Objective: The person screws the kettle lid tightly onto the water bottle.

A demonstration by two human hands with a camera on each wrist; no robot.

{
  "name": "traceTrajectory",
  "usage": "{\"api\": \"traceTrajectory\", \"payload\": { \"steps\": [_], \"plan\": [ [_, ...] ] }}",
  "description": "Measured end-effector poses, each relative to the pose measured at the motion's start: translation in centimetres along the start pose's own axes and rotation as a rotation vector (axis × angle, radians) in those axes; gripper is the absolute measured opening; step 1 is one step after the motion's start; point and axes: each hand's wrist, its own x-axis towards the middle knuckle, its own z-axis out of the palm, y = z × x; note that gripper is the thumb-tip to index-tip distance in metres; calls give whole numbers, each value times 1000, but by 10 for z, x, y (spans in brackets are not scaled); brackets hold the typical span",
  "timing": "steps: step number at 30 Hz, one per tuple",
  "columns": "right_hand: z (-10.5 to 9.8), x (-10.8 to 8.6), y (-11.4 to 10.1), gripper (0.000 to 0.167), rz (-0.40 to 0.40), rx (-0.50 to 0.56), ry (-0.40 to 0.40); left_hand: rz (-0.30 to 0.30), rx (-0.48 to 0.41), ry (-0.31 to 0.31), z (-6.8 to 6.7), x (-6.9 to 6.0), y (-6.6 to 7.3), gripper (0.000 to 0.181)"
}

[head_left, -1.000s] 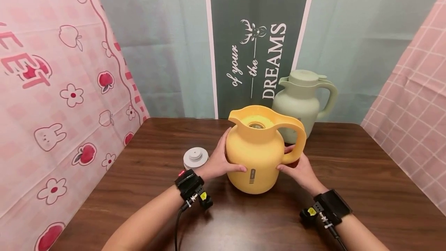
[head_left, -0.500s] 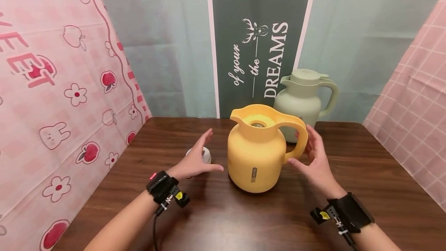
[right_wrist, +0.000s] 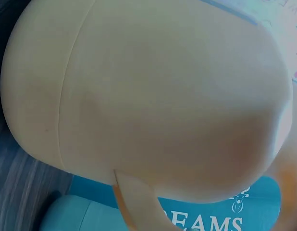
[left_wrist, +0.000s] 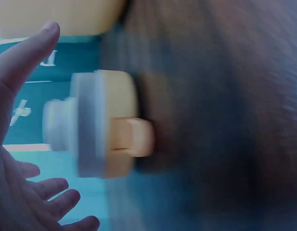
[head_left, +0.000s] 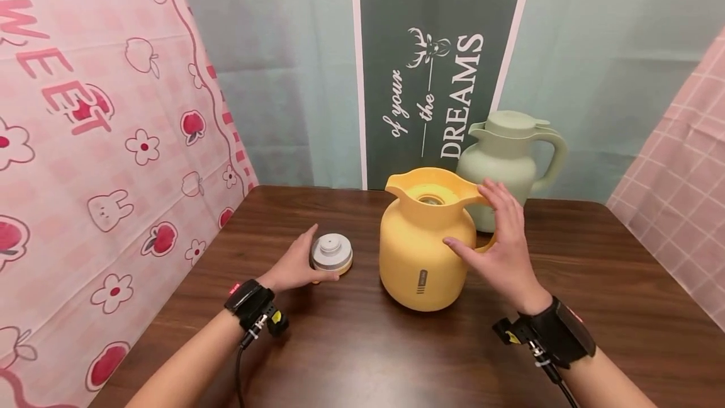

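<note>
“Hands first: did they hold anything?”

“Neither seemed to. At the left, a person's left hand (head_left: 294, 263) was spread, thumb and fingers apart, reaching around a lid (head_left: 331, 250) without gripping it.”

“Where was that lid?”

“On the brown table (head_left: 362, 357), grey part up, yellow part down, left of a yellow jug (head_left: 425, 254) and not touching it. The jug stood upright, spout leftward, its mouth (head_left: 442, 194) uncovered.”

“So how far along was the work?”

“Only partway, I judged: the lid was off, and covering the mouth was undone.”

“And further right?”

“The right hand (head_left: 506, 254) was loose, fingers extended beside the jug's handle (right_wrist: 143, 202); I couldn't tell whether it touched. Behind stood a green jug (head_left: 501, 165), its cap (head_left: 512, 121) on.”
</note>
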Motion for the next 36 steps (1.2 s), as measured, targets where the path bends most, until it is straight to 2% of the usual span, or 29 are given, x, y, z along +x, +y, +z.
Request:
{"api": "traceTrajectory", "payload": {
  "steps": [2,6,10,17,23,31,36],
  "plan": [
    [0,-1,0,91,35,-4,10,-10,12,3,7,1,-7,121],
    [-4,-4,3,87,143,-3,-35,-43,-5,14,17,3,-16,124],
    [-5,-6,7,96,222,-2,-76,-51,-16,22,24,6,-22,121],
    [-5,-8,12,98,222,22,-89,-31,6,85,28,8,-26,107],
    [-6,-9,14,98,219,25,-80,-10,-46,99,29,8,-25,96],
    [-5,-10,12,97,237,23,-93,-28,-117,123,25,2,-26,92],
    [-6,-11,14,97,223,34,-81,-57,-121,153,20,0,-21,93]
  ]
}}
